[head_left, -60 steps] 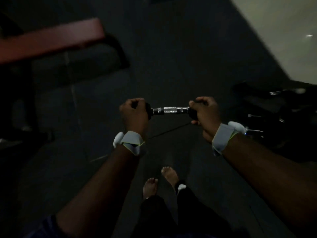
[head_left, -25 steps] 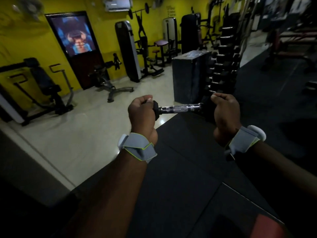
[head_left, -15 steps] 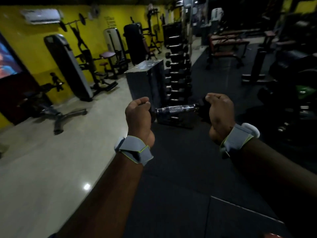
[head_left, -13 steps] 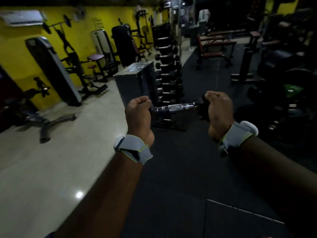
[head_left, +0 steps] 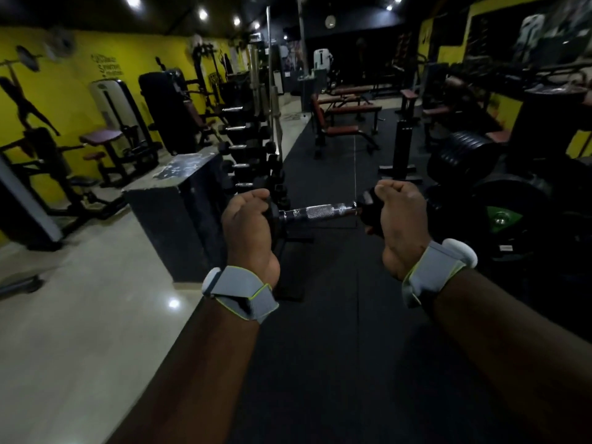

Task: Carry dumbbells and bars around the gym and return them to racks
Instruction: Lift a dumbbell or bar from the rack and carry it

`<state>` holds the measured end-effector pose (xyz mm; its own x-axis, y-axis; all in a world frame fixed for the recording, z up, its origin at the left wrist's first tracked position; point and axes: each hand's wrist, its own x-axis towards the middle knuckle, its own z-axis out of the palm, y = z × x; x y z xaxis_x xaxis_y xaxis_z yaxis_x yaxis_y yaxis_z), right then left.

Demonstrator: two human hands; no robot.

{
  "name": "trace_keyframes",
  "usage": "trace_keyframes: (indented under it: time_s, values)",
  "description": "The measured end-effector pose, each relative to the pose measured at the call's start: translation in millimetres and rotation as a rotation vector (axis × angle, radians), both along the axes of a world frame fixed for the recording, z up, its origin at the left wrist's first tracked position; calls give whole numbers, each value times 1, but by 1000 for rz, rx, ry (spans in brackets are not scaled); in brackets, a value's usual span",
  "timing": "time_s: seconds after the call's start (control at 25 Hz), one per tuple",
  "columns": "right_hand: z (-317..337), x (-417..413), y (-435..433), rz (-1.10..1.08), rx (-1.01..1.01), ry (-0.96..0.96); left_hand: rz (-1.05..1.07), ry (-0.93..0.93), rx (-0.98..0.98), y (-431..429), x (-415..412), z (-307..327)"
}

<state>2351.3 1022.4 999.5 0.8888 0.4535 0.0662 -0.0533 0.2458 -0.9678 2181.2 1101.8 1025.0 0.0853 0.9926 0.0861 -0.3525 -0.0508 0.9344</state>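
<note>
I hold a dumbbell [head_left: 317,212] level in front of me, its knurled chrome handle showing between my fists. My left hand [head_left: 248,230] wraps the black left end and my right hand [head_left: 402,219] wraps the black right end, so both heads are mostly hidden. Both wrists wear grey bands. Just beyond my left hand stands a tall vertical dumbbell rack [head_left: 250,149] with several black dumbbells stacked on it.
A dark box [head_left: 179,206] stands beside the rack at the edge of the pale tiled floor [head_left: 80,315]. Black rubber matting [head_left: 320,347] runs ahead. Red-padded benches [head_left: 342,123] stand further back. Stacked weight plates [head_left: 464,158] and a green-hubbed plate [head_left: 499,216] sit at right. Machines line the yellow wall [head_left: 70,78].
My view has lifted from the floor and swung right across the gym, so the rack and box slid left and nearer. Both hands have kept the same hold on the dumbbell.
</note>
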Motion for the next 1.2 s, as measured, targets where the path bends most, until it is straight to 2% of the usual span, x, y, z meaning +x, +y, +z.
trace_keyframes:
  time_s: [0.24,0.4,0.56,0.76,0.96,1.2]
  values:
    - [-24,152,141,-113,12,20,-133,15,47,161,167,-23]
    - [-11,265,235,-153,-3,49,-192,44,-3,283,300,-16]
    - [1,369,294,-201,9,60,-247,-5,-10,345,404,-12]
    - [-17,521,402,-109,80,113,-158,-55,9,448,551,-27]
    - [-23,666,529,-14,51,150,-71,-61,-21,556,683,-27]
    - [-17,771,686,100,17,114,91,-53,-12,688,776,-19]
